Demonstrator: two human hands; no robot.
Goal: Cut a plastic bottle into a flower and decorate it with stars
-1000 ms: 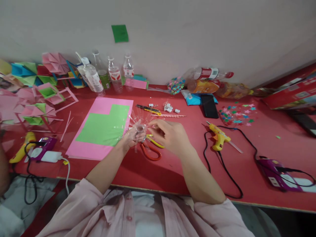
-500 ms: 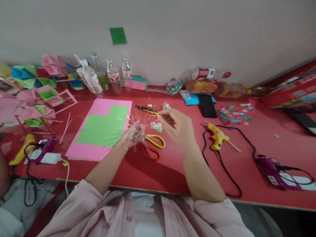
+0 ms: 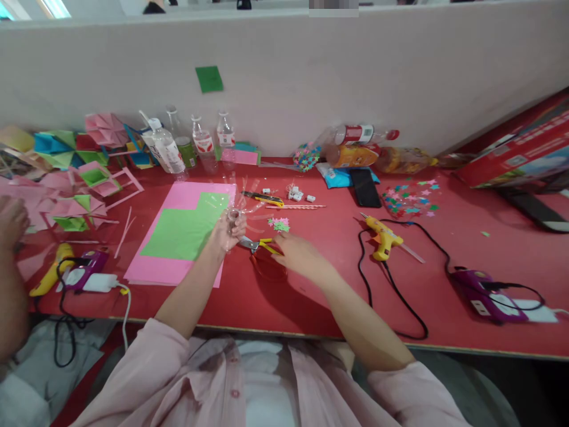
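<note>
My left hand (image 3: 232,230) is closed round a clear plastic bottle piece (image 3: 235,214), whose cut strips fan out above the pink and green paper. My right hand (image 3: 291,252) reaches over the yellow handle of the scissors (image 3: 255,244); its fingertips are at the handle, and whether they grip it is hard to see. Small pink and green paper stars (image 3: 279,225) lie just above that hand. A yellow utility knife (image 3: 269,200) and a striped straw (image 3: 302,207) rest farther back.
Green paper (image 3: 178,234) lies on pink sheets at the left. A yellow glue gun (image 3: 383,239) with its cable is at the right, near a black phone (image 3: 366,188). Bottles (image 3: 203,142) stand by the wall. Another person's hand (image 3: 11,219) is at the far left.
My right hand has moved down from beside the utility knife to the scissors handle. My left hand with the bottle piece has shifted slightly left and up. The view has tilted up.
</note>
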